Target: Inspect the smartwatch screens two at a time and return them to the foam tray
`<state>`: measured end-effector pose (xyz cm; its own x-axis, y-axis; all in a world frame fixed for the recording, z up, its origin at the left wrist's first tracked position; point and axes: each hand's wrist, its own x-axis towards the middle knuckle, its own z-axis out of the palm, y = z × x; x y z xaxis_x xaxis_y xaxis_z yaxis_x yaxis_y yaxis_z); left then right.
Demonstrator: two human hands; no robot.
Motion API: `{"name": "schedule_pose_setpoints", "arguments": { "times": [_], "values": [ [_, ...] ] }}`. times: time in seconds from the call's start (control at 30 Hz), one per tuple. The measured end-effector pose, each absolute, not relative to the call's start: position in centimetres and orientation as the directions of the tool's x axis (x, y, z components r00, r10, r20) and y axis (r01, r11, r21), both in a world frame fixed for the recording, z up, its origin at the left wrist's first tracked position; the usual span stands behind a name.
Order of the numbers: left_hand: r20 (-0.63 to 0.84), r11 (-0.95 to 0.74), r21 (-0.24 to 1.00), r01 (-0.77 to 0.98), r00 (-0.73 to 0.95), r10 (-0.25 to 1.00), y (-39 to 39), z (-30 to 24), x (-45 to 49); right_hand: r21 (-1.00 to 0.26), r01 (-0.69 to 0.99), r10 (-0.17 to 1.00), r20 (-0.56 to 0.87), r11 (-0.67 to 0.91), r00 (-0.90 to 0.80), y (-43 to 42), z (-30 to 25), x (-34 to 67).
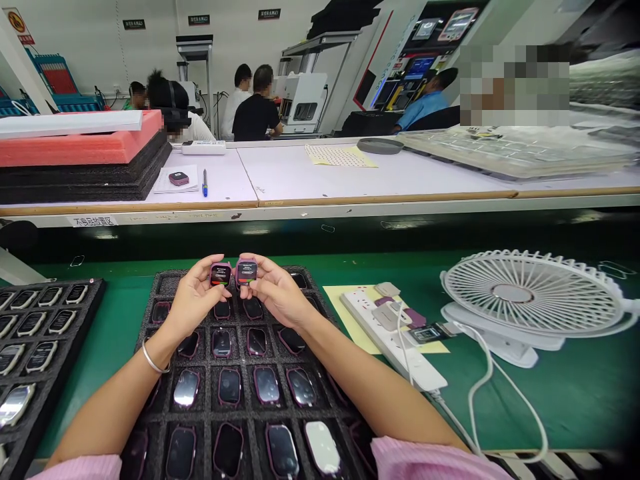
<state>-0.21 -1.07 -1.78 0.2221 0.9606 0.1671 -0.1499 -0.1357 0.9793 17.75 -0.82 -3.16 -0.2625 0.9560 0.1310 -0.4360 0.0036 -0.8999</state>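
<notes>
My left hand (197, 293) grips a purple-framed smartwatch body (221, 274) between thumb and fingers. Close beside it, a second purple smartwatch body (247, 271) is pinched in my right hand (277, 290). Both screens are lit with small text and a coloured strip, too small to read. The two watches are held side by side over the far part of a black foam tray (203, 393). In the tray's compartments lie several purple-framed watches with dark screens, such as this watch (229, 387). One piece with a white face (323, 448) sits in the nearest row. My forearms hide some compartments.
Another foam tray (83, 327) with silver-framed watches is at the left. To the right are a white power strip (370, 320), cables and a white fan (535, 300). A shelf (280, 175) crosses behind, bearing foam sheets (75, 150), a pen (205, 183) and clear trays. Several people sit beyond.
</notes>
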Motion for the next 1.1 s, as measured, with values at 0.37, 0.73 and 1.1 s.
{"name": "schedule_pose_setpoints", "arguments": {
  "times": [0.37,0.73,1.1],
  "values": [
    [0.163,-0.136,0.981,-0.137,0.211,0.964,-1.11,-1.82,-0.18,-0.907,-0.421,0.958,0.128,0.009,-0.255,-0.87,-3.08,17.76],
    [0.164,-0.133,0.980,-0.151,0.211,0.964,-1.13,-1.79,-0.14,-0.900,-0.435,0.950,0.151,0.018,-0.272,-0.85,-3.35,17.75],
    [0.171,-0.140,0.978,-0.152,0.211,0.962,-1.09,-1.88,-0.17,-0.894,-0.448,0.938,0.183,0.034,-0.293,-0.86,-3.46,17.80]
  ]
}}
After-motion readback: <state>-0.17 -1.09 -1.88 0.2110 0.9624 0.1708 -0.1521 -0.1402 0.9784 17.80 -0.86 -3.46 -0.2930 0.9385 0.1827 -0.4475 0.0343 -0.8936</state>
